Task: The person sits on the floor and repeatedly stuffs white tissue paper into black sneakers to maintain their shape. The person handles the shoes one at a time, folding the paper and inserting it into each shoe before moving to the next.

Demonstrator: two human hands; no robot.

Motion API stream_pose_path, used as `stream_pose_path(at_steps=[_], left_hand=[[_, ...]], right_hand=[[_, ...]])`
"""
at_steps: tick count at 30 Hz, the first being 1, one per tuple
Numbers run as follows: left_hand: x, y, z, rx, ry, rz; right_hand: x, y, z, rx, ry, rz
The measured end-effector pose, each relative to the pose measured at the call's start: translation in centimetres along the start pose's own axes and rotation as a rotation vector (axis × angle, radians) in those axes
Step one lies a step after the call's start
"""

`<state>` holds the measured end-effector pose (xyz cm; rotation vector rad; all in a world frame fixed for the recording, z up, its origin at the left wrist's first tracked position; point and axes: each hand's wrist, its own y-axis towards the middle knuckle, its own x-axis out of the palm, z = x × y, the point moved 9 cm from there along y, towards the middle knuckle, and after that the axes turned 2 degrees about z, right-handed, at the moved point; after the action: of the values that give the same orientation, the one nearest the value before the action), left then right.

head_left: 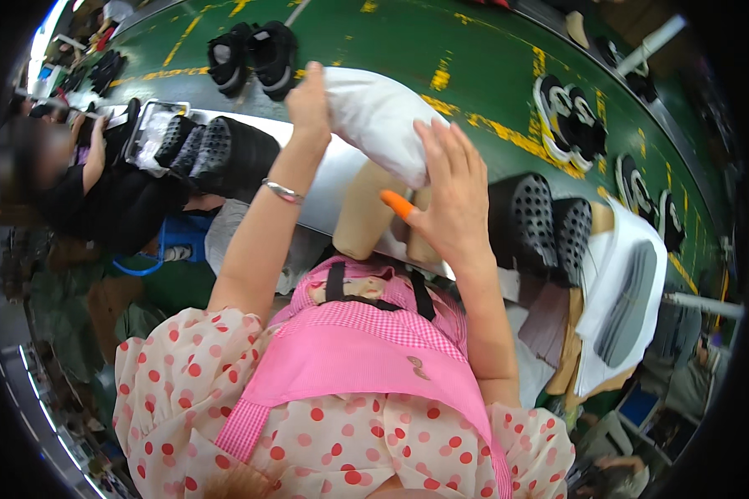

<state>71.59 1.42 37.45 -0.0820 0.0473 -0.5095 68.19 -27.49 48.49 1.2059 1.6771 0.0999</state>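
Note:
My left hand (310,108) is closed on the left end of a smooth, rounded white bundle (373,116), held up in front of me. Whether it is paper or cloth, and what is inside, I cannot tell. At its right end my right hand (456,187) lies against it with fingers stretched out; an orange finger cot (397,204) covers the thumb. Below the bundle, a tan foot-shaped form (364,212) stands close to my apron, with a second tan form (423,237) partly hidden behind my right hand.
Black studded pieces (216,150) stand left on a pale bench (324,187), and similar ones (545,220) right. Grey insoles (628,303) lie on white sheets. Across the green surface stand black shoes (270,58) and black-and-white shoes (570,121). A co-worker's arm (96,154) is at left.

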Motion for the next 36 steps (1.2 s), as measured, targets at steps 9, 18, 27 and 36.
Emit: stream_pose_path(at_steps=[9, 18, 27, 36], left_hand=[[4.8, 3.9, -2.9, -0.316, 0.147, -0.522], [-3.2, 29.3, -4.5, 0.414, 1.606, -0.557], [10.5, 21.7, -3.8, 0.693, 1.473, -0.81], [20.2, 1.4, -8.5, 0.868, 1.251, -1.225]], right_hand=[[6.2, 0.0, 4.4, 0.38, 0.033, -0.138], [8.3, -1.7, 9.9, 1.021, 0.525, 0.088], [7.4, -1.6, 11.6, 1.128, 0.389, 0.211], [5.9, -0.1, 12.3, 1.129, -0.05, 0.055]])
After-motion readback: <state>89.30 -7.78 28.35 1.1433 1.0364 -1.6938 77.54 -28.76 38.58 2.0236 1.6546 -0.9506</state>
